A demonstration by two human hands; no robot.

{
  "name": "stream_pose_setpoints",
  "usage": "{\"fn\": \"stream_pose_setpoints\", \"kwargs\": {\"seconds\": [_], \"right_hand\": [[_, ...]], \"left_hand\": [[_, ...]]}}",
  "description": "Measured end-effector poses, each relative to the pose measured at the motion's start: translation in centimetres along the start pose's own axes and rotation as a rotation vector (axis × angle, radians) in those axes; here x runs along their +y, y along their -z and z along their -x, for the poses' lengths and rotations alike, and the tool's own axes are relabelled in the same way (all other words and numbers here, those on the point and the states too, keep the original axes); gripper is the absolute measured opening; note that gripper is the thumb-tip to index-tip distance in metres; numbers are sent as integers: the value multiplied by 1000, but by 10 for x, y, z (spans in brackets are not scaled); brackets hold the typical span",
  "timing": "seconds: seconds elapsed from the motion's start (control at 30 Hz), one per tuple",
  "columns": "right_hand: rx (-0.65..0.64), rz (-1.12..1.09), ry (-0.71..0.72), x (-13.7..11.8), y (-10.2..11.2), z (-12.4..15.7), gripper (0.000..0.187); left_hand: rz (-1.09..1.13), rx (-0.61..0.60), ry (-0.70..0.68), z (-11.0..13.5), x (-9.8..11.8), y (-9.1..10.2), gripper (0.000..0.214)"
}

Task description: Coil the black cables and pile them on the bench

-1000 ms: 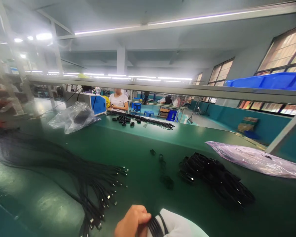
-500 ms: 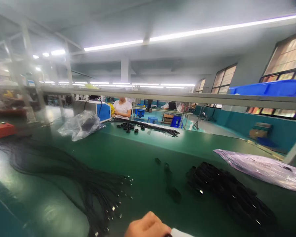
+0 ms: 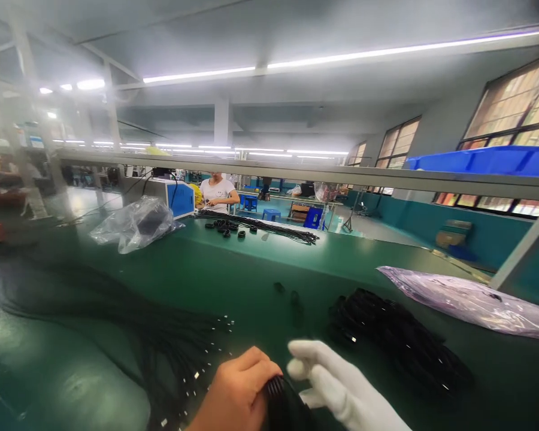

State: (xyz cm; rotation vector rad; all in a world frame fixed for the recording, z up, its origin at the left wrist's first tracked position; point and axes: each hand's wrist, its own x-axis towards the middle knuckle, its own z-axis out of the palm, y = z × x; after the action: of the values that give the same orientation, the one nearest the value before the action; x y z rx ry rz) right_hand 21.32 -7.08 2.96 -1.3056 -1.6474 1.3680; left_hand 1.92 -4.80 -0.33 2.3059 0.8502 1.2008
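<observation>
My bare left hand is closed around a coiled black cable at the bottom middle of the view. The coil's lower end runs out of the picture. Just to its right is my right hand, in a white glove, with its fingers curved and apart. I see nothing between them. To the left lies a spread of loose black cables with small pale connector ends. A heap of coiled black cables rests to the right.
A clear plastic bag and a blue-sided machine stand at the back left. More cables lie along the far edge. At right is a flat plastic-wrapped bundle. A shelf rail crosses above. A person sits beyond.
My left hand has risen further into view with the coiled cable. The gloved right hand has come up beside it, fingers apart. The whole view has shifted slightly.
</observation>
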Motion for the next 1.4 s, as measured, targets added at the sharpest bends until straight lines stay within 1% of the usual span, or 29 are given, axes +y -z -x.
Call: {"fn": "stream_pose_setpoints", "kwargs": {"seconds": [0.03,0.07,0.1,0.13,0.2,0.27,0.33,0.4,0.47,0.53,0.6,0.7,0.77,0.83,0.87,0.97,1.03,1.1,1.17,1.23,1.3,1.33,1.4], "right_hand": [[23,71,-19,0,-2,-1,48],[13,144,-39,-1,-5,-3,56],[-24,199,-51,-2,-8,-5,62],[-78,215,-51,-4,-11,-6,64],[-158,88,-13,-9,-15,-10,60],[-188,-109,29,-13,-20,-14,48],[-212,-238,37,-13,-25,-18,39],[-282,-336,5,-8,-30,-21,37],[-368,-503,-33,0,-34,-23,41],[-406,-662,-46,8,-38,-25,41],[-389,-712,-18,14,-40,-26,37],[-385,-676,5,19,-42,-27,34],[-373,-652,-3,20,-44,-29,31],[-342,-643,-12,22,-46,-30,32],[-330,-643,-23,23,-47,-30,33],[-314,-660,-88,25,-49,-29,32],[-283,-648,-105,26,-49,-28,30],[-236,-653,-104,27,-49,-29,31],[-210,-727,-101,27,-48,-31,31],[-209,-824,-52,29,-49,-33,28],[-190,-869,29,31,-51,-35,24],[-158,-875,42,33,-51,-35,22],[-64,-887,2,35,-53,-35,21]], "left_hand": [[7,-20,16,0,-1,0,30],[15,-40,29,-1,-1,1,30],[23,-60,42,-1,-2,1,30],[29,-75,58,-1,-2,1,30],[39,-90,88,-1,-1,1,29],[37,-104,123,-1,-1,3,29],[42,-106,196,0,0,4,28],[107,-93,333,0,0,6,30],[234,-82,483,0,-1,6,34],[347,-67,605,-1,-2,4,32],[433,-57,701,-2,-2,1,27],[530,-39,831,-4,0,-6,21],[469,-24,876,-5,0,-10,16],[314,-38,855,-7,-2,-11,10],[251,-65,833,-8,-4,-11,9],[172,-172,800,-10,-11,-6,9],[121,-204,790,-11,-14,-1,8],[46,-183,760,-11,-14,5,9],[0,-133,726,-6,-11,8,11],[-43,-135,638,3,-8,4,14],[-103,-182,476,17,-8,-5,12],[-142,-198,378,23,-9,-10,12],[-207,-202,210,33,-11,-16,12]]}}
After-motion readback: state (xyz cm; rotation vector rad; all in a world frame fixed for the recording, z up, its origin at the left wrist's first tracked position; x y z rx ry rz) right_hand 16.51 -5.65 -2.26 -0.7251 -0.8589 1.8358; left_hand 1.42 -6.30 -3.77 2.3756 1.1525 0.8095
